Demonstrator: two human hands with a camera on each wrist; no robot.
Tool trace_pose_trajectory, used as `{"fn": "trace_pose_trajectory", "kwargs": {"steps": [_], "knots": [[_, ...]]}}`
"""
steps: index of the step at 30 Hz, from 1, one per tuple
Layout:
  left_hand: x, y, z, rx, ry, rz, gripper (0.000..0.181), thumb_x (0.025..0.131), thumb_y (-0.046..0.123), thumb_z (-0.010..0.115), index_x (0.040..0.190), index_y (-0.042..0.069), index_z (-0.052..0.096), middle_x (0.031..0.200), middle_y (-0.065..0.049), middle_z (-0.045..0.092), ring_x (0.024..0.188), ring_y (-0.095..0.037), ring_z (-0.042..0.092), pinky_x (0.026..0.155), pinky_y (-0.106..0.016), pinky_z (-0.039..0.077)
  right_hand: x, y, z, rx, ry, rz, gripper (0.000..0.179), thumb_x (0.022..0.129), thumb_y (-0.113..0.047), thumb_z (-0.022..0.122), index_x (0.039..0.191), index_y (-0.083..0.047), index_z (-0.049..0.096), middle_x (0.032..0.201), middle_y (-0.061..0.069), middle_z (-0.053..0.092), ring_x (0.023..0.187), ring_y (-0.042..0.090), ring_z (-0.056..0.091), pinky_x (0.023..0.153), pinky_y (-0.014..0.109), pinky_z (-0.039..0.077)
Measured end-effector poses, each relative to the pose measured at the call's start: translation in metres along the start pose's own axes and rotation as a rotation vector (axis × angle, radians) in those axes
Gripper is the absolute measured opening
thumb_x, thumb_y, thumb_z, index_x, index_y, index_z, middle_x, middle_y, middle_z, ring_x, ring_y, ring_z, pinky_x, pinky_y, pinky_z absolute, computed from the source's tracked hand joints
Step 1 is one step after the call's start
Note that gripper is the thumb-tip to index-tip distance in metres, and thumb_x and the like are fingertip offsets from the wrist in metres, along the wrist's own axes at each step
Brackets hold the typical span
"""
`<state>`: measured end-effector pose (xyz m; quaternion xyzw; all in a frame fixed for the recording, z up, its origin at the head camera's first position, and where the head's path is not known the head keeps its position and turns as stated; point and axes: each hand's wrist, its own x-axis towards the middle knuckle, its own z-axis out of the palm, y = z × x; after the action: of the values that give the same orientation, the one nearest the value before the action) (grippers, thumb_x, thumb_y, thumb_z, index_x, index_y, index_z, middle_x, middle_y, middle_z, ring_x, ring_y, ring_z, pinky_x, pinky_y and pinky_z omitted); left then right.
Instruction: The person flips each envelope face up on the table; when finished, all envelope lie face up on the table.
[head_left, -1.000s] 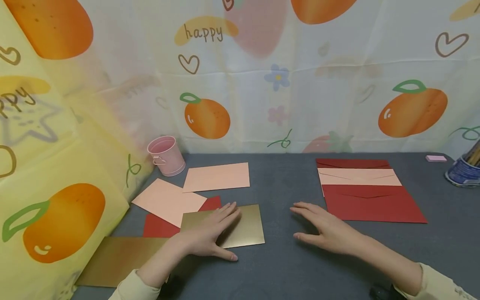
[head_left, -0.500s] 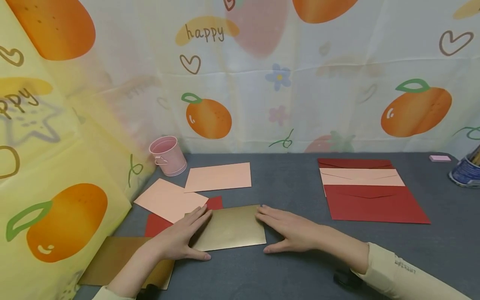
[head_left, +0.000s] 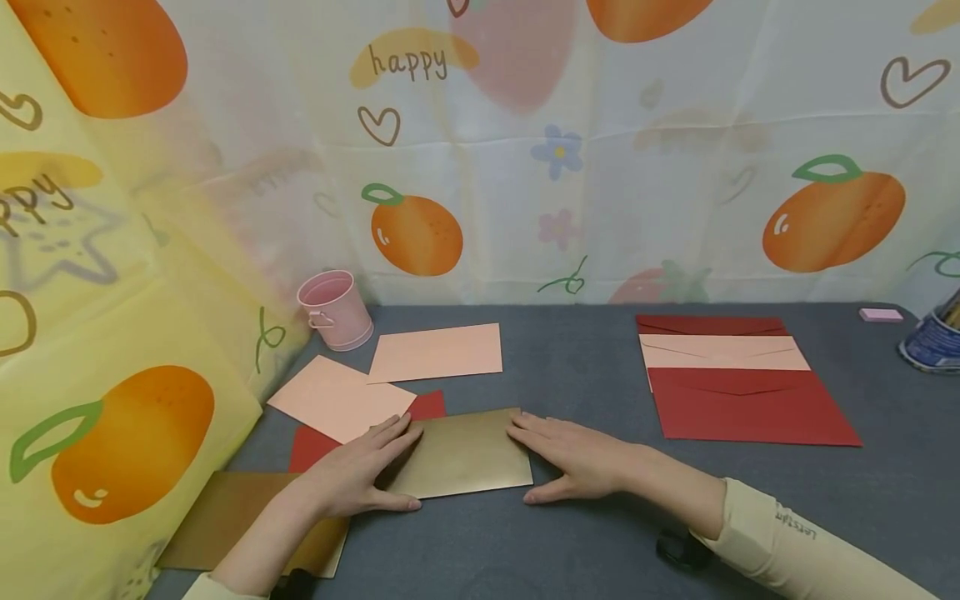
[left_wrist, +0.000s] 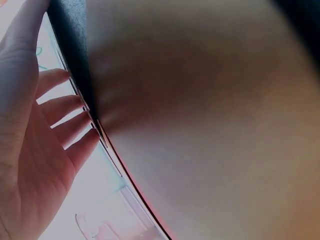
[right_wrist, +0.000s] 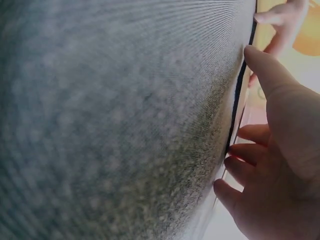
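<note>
A gold envelope-sized paper rectangle point(head_left: 465, 454) lies slightly tilted on the dark table, no flap showing on its upper face. My left hand point(head_left: 352, 471) rests at its left end, fingers extended over the edge and thumb spread toward the near corner. At the right end my right hand point(head_left: 581, 458) touches the edge with its fingertips, its thumb just off the near corner. Both wrist views show relaxed fingers, the left hand point(left_wrist: 40, 145) and the right hand point(right_wrist: 285, 150), low against the tabletop. Part of a red paper point(head_left: 311, 448) shows beyond the left hand.
Another gold paper point(head_left: 217, 508) lies under the left forearm. Two pink papers, one askew point(head_left: 337, 398) and one straighter point(head_left: 438, 354), lie behind, near a pink bucket point(head_left: 337, 312). On the right, red envelopes point(head_left: 750, 408) overlap a pink envelope point(head_left: 720, 353). A blue pot point(head_left: 933, 342) stands beyond.
My right hand has come left to the gold paper's right edge. My left hand has slid left from its middle to its left end. The paper has hardly moved.
</note>
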<state>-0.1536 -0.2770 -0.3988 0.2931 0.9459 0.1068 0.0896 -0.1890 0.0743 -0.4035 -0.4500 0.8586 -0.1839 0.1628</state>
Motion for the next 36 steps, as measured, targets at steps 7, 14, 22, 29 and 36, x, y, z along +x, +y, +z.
{"fn": "trace_pose_trajectory", "kwargs": {"steps": [7, 14, 22, 29, 36], "knots": [[0.002, 0.000, 0.001, 0.056, 0.030, 0.022, 0.085, 0.086, 0.072, 0.052, 0.147, 0.014, 0.046, 0.153, -0.014, 0.037, 0.140, -0.035, 0.032, 0.105, -0.053, 0.036, -0.001, 0.000, 0.001, -0.067, 0.057, -0.014, 0.080, 0.092, -0.051, 0.062, 0.152, -0.008, 0.033, 0.157, 0.011, 0.029, 0.142, 0.025, 0.032, 0.110, 0.046, 0.032], [0.001, 0.005, -0.002, 0.075, 0.078, 0.052, 0.070, 0.091, 0.066, 0.051, 0.142, 0.018, 0.053, 0.146, -0.008, 0.048, 0.133, -0.030, 0.044, 0.103, -0.050, 0.040, -0.002, 0.002, -0.001, -0.186, 0.200, -0.063, 0.059, 0.091, -0.034, 0.069, 0.141, -0.008, 0.051, 0.144, 0.012, 0.050, 0.128, 0.024, 0.052, 0.097, 0.043, 0.047], [0.001, 0.012, -0.010, 0.004, 0.180, 0.118, 0.051, 0.093, 0.057, 0.055, 0.129, 0.023, 0.066, 0.128, 0.008, 0.062, 0.119, -0.013, 0.058, 0.095, -0.040, 0.049, -0.007, 0.010, -0.005, -0.200, 0.375, -0.157, 0.037, 0.088, -0.010, 0.069, 0.125, -0.009, 0.067, 0.122, 0.003, 0.067, 0.108, 0.014, 0.065, 0.086, 0.035, 0.053], [0.008, 0.011, -0.015, -0.195, 0.381, 0.265, 0.027, 0.085, 0.025, 0.077, 0.112, 0.023, 0.074, 0.101, 0.015, 0.070, 0.081, 0.000, 0.064, 0.070, -0.022, 0.052, -0.014, 0.015, -0.010, -0.127, 0.505, -0.181, 0.028, 0.089, -0.009, 0.069, 0.116, -0.013, 0.072, 0.108, -0.003, 0.072, 0.094, 0.008, 0.069, 0.078, 0.030, 0.055], [0.014, 0.011, -0.016, -0.486, 0.441, 0.281, 0.027, 0.083, -0.001, 0.074, 0.106, 0.013, 0.075, 0.096, 0.000, 0.074, 0.084, -0.009, 0.067, 0.070, -0.024, 0.055, -0.022, 0.020, -0.013, 0.003, 0.550, -0.081, 0.022, 0.090, -0.010, 0.069, 0.111, -0.014, 0.074, 0.100, -0.004, 0.073, 0.085, 0.004, 0.068, 0.074, 0.027, 0.055]]}}
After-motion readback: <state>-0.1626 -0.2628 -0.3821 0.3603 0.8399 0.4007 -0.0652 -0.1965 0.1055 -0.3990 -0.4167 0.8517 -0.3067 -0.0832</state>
